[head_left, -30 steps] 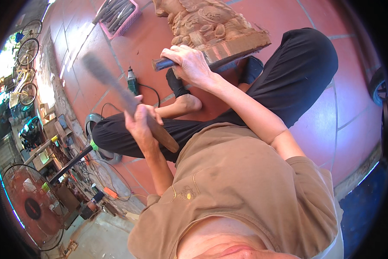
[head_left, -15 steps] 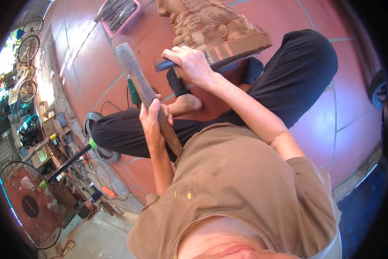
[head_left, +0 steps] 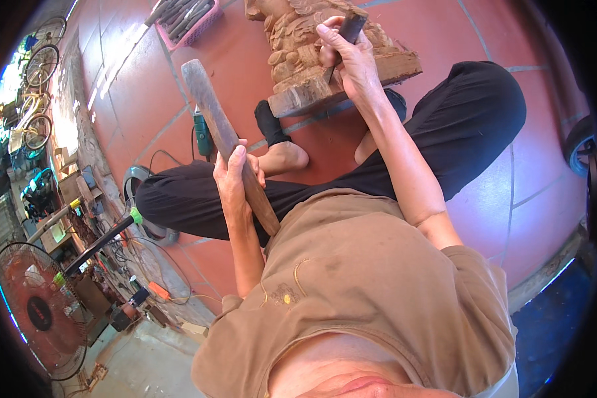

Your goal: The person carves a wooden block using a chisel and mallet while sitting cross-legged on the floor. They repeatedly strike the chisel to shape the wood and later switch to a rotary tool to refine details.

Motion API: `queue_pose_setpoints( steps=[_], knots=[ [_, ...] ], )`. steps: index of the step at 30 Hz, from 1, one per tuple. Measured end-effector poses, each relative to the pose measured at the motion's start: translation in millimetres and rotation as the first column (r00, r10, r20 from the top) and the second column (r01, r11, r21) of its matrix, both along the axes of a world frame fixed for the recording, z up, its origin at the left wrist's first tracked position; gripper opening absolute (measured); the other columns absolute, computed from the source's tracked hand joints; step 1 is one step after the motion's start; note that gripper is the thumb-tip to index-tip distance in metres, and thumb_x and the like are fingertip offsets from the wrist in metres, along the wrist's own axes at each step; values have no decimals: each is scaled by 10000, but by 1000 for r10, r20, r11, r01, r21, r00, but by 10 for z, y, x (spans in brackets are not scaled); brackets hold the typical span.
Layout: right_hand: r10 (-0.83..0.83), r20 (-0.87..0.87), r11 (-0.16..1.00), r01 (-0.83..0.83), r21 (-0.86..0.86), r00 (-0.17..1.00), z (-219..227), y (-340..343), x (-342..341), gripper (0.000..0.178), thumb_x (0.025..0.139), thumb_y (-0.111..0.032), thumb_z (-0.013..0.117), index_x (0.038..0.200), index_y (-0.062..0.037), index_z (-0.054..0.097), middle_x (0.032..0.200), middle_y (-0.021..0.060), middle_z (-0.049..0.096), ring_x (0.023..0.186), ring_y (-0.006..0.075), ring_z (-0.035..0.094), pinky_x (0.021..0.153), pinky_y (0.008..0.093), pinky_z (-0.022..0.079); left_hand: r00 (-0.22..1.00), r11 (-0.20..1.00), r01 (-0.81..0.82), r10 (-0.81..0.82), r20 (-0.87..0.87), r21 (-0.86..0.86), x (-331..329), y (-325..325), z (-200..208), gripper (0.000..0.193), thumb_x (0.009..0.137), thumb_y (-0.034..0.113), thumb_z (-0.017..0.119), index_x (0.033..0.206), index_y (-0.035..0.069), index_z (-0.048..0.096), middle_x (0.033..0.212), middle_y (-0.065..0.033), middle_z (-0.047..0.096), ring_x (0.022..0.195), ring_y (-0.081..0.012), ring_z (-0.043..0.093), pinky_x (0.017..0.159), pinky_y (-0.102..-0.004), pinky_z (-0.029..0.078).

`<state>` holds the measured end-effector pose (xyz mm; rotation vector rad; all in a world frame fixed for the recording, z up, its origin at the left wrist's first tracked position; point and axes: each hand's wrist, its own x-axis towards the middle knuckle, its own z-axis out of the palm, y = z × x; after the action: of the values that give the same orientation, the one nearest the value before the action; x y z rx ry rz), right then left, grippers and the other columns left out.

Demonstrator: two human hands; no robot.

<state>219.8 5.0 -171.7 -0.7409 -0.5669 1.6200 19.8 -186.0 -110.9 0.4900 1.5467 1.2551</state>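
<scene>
While the left hand (head_left: 235,169) is closed round a long wooden club (head_left: 209,99), thumb on top, the right hand (head_left: 351,56) grips a dark chisel (head_left: 353,26) upright-ish, thumb and fingers wrapped. Chisel's thin end points down at the carving's base; contact: cannot tell. Carving (head_left: 292,43) sits at 12 o'clock on the floor (head_left: 331,156), top cut off by the frame edge. Tan-brown wood, deep relief, rounded lumps and curls, on a thick, flat-sided base (head_left: 301,99) of the same wood. Club is brown, paler and broader at its far end, which aims at 11 o'clock; near end meets the shirt (head_left: 378,272), touching or not unclear.

Around: pink basket (head_left: 197,35) of long, narrow tools at 11 o'clock; green power tool (head_left: 203,136) with cord at 10 o'clock, just beyond the club; bicycles (head_left: 43,69) farther off at 10 o'clock; caged fan (head_left: 39,315) at 8 o'clock; wheel (head_left: 580,146) near 3 o'clock.

In the way: right hand and chisel cover part of the carving; a foot (head_left: 285,159), toes dark-covered, is close to the base's near corner; black-trousered knees flank at 9 and 2 o'clock.
</scene>
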Motion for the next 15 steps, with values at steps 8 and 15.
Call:
queue_pose_setpoints(
  steps=[8, 15],
  knots=[
    [-25, -79, 999, 27, 26, 997, -16, -38, 18, 168, 874, -36, 754, 956, -68, 611, 685, -45, 535, 567, 60, 471, 521, 240, 360, 999, 998, 49, -49, 23, 31, 7, 41, -16, 310, 956, 214, 652, 1134, -16, 543, 636, -76, 547, 439, -157, 536, 402, -251, 448],
    [-56, -5, 994, 56, 95, 998, -14, -120, 12, 156, 860, -22, 755, 911, -66, 615, 660, -48, 535, 582, 58, 465, 551, 241, 358, 955, 968, 252, -252, -158, -22, 28, 294, 242, 386, 899, 226, 731, 1155, -6, 558, 688, -47, 560, 507, -117, 544, 455, -248, 447]
  ],
)
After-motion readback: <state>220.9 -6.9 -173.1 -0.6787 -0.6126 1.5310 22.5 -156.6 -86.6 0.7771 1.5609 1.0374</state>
